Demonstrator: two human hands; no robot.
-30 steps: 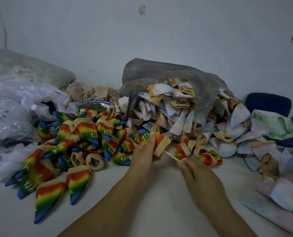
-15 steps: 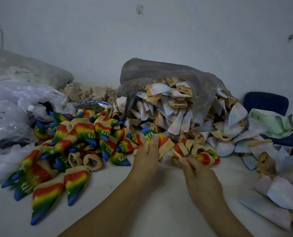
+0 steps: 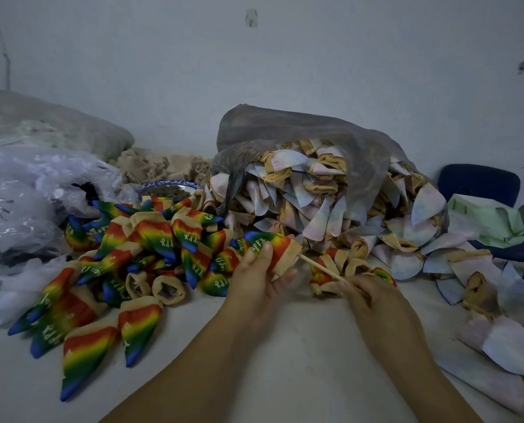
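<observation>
My left hand [image 3: 254, 277] grips a rainbow fabric cone [image 3: 274, 245] with a tan cuff, its blue tip pointing left. A thin wooden stick [image 3: 320, 268] runs from the cone's open cuff down to my right hand [image 3: 373, 296], which pinches its near end. Both hands hover over the white table [image 3: 285, 361] at its middle. A heap of finished rainbow cones [image 3: 138, 254] lies to the left of my left hand.
A grey plastic bag [image 3: 300, 138] spills several pale inside-out cones [image 3: 312, 199] behind my hands. More pale cones [image 3: 505, 343] lie at the right. Clear plastic bags [image 3: 25, 206] sit at the left. A blue-rimmed bowl [image 3: 169, 189] and a blue chair [image 3: 480, 184] stand further back.
My right hand pushed the stick into the cone, closing up to the left hand, then drew back right so the stick shows again. The left hand kept its hold on the cone.
</observation>
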